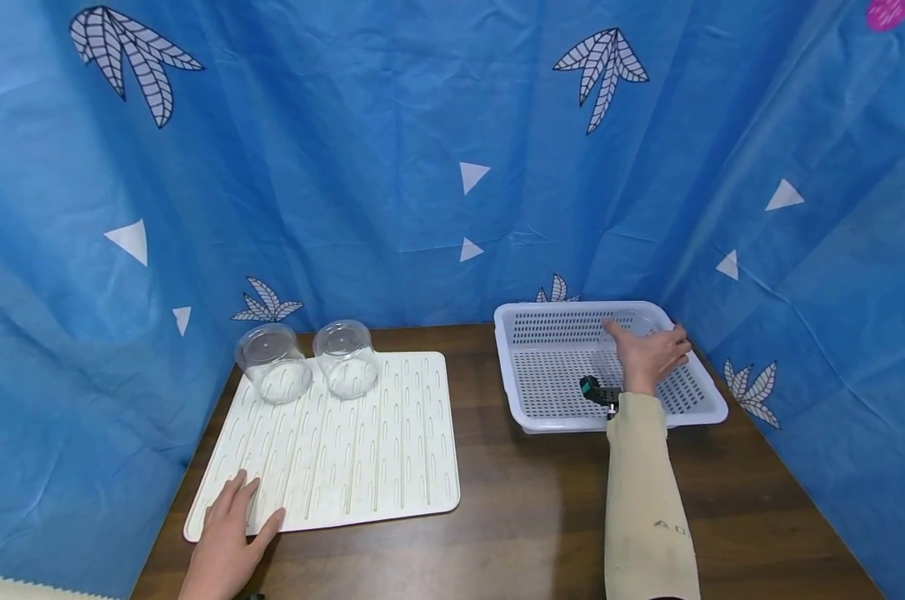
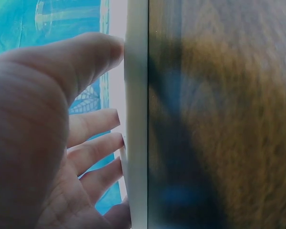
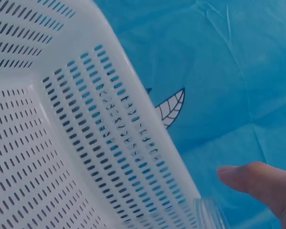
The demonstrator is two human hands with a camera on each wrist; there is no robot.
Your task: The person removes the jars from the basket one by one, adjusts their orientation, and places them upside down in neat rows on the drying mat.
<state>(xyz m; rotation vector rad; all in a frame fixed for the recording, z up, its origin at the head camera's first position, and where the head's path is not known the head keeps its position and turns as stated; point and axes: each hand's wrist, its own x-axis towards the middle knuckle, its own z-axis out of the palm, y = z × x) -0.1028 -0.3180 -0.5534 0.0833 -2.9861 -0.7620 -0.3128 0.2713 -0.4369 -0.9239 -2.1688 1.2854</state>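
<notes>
In the head view, my right hand [image 1: 647, 358] reaches into the right part of a white perforated plastic basket [image 1: 514, 392]. Its thumb and fingers spread about a clear jar [image 1: 634, 320], mostly hidden behind the hand. The right wrist view shows one bent digit [image 3: 257, 179] just above the clear jar's edge [image 3: 209, 214], with a small gap between them. My left hand [image 1: 231, 529] rests, fingers spread, at the near left edge of a cream ridged drying mat [image 1: 392, 450]. Two clear jars [image 1: 274, 367] [image 1: 346, 362] stand at the mat's far left.
A brown wooden table [image 1: 497, 517] lies under the mat and basket. Blue patterned curtains [image 1: 392, 167] hang behind it and along both sides. The basket stands close to the back curtain and the right one.
</notes>
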